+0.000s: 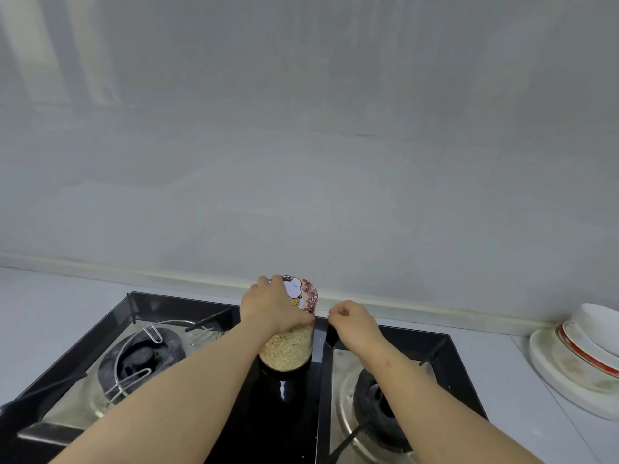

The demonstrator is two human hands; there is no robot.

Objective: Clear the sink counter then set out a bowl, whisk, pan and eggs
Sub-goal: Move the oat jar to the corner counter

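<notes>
No writing can be read anywhere. The only print is on the jar's lid [303, 294]: a cartoon white dog with a black ear, Snoopy-like, edged by a band of pink flowers.

The left hand [271, 308] grips that lid from above and from the left, with the fingers wrapped over its top edge and the thumb side down against the shoulder of the clear jar [289, 349]. The jar is upright and holds pale rolled oats that fill the part showing below the hand. Its base is at the black glass strip of the gas hob [291, 416], between the two burners. I cannot tell whether it rests on the glass or is held just off it.

The right hand [351, 321] hovers just beside the jar on its right, apart from it. Its fingers are curled in and nothing is visible in them.

The left burner [142, 360] carries a bent wire pot stand [152, 331], and the right burner [378, 406] is partly behind the right forearm.

At the far right of the pale counter [50, 306], well apart from both hands, is a tilted stack of bowls [593, 339]. A plain white one is on top, a red-rimmed one is beneath it, and a flower-patterned one is lower still. They sit on a white oblong plate [549, 366]. What the bowls hold is hidden.
</notes>
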